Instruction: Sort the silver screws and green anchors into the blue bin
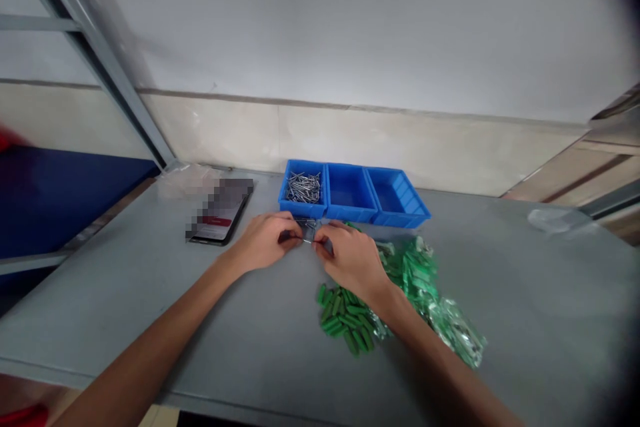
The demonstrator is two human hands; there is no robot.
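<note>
Both hands meet just in front of the blue bins, pinching a small clear plastic bag (310, 227) with a few silvery screws in or against it. My left hand (265, 239) is closed on the bag's left side, thumb against fingertips. On the right side my right hand (353, 257) grips it the same way. Close behind stands a blue bin (303, 209) full of loose metal screws (303, 187). Beside and partly under my right forearm lie a pile of green plastic wall plugs (347, 320) and several filled clear bags (420, 267) with green pieces.
Two more blue bins (350, 213) (403, 220) stand joined to the right of the screw bin. A phone (217, 213) lies at the left, with crumpled clear plastic (187, 180) behind it. More thin plastic (560, 220) rests at the far right. A metal frame (107, 60) rises at the left.
</note>
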